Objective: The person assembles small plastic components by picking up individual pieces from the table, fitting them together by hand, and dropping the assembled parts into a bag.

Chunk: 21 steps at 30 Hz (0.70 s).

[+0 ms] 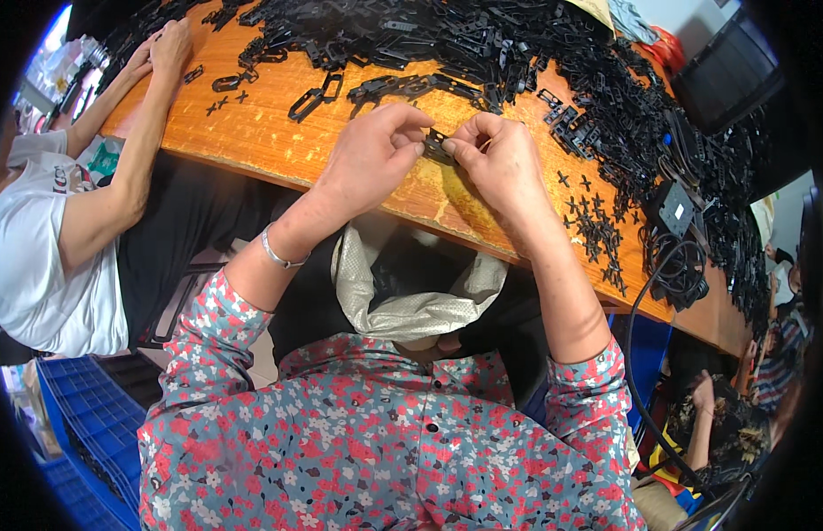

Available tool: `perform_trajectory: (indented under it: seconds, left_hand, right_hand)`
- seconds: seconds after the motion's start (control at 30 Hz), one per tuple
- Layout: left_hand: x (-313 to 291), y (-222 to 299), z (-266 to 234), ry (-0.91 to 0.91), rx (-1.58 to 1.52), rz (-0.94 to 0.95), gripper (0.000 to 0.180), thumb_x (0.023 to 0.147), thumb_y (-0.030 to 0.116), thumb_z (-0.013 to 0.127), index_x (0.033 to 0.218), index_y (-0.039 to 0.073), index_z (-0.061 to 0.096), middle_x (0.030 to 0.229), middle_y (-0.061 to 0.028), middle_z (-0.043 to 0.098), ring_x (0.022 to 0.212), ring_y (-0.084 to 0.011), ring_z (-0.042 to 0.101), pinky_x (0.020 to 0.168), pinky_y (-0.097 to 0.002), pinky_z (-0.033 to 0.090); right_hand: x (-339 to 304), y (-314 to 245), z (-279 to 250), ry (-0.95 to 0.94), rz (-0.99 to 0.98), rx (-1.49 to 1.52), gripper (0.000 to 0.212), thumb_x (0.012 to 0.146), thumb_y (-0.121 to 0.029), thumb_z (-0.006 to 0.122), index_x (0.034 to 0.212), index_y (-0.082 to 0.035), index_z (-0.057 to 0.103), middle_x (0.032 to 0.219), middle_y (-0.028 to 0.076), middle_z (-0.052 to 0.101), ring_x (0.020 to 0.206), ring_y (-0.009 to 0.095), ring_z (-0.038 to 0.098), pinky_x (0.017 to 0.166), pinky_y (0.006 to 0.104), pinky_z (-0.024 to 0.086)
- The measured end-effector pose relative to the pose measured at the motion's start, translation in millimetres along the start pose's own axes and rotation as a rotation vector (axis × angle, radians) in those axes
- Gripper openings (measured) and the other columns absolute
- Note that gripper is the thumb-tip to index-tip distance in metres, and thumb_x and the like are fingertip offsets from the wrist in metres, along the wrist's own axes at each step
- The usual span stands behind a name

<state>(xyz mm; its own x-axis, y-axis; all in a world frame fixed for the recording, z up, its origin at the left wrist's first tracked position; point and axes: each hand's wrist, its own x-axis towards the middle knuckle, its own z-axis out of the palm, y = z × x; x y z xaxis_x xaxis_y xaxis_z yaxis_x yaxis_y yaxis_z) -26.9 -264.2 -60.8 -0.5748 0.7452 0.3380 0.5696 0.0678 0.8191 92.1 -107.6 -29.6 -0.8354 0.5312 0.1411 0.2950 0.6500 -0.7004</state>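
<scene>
Nearest, a floral-print shirt in red, grey and white (385, 451) fills the lower view, both sleeves pushed up the forearms. Just beyond it, an open woven sack of pale grey-beige plastic (411, 301) hangs under the near table edge, between the forearms. On the left wrist sits a thin silver metal bracelet (278, 257).

Above the near edge of the orange-brown wooden table (252, 133), the left hand (371, 159) and right hand (500, 164) meet. Fingertips of both are pinched together on one small black plastic link piece (438, 146), held just over the tabletop between them (most of it hidden by the fingers).

Right of the hands lies a scatter of small black cross-shaped plastic bits (597, 230), and past those a coiled black cable (681, 274) near the table's right edge.

Far side: a large heap of black plastic links (482, 44) runs across the table. At far left, another person's hands (163, 49) rest on the table; white sleeve visible. A blue plastic crate (84, 416) sits near left, on the floor.
</scene>
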Motion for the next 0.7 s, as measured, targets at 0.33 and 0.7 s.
perform_trajectory:
  seconds: [0.33, 0.7]
  left_hand:
    - [1, 2, 0, 0.014, 0.005, 0.002, 0.026, 0.091, 0.002, 0.066, 0.117, 0.0, 0.068, 0.092, -0.0016, 0.065, 0.074, -0.0045, 0.056, 0.068, -0.0213, 0.049]
    - [-2, 11, -4, -0.033, -0.165, -0.057, 0.022, 0.099, 0.013, 0.067, 0.116, -0.001, 0.068, 0.096, -0.0009, 0.069, 0.085, -0.0066, 0.061, 0.076, -0.0232, 0.051]
  right_hand:
    - [1, -6, 4, 0.029, -0.077, -0.277, 0.015, 0.079, -0.017, 0.079, 0.087, -0.006, 0.072, 0.087, 0.02, 0.073, 0.087, 0.04, 0.071, 0.078, 0.0491, 0.055]
    - [-33, -7, 6, 0.18, -0.254, -0.152, 0.011, 0.083, -0.011, 0.072, 0.087, -0.003, 0.067, 0.088, 0.018, 0.067, 0.081, 0.041, 0.067, 0.073, 0.05, 0.053]
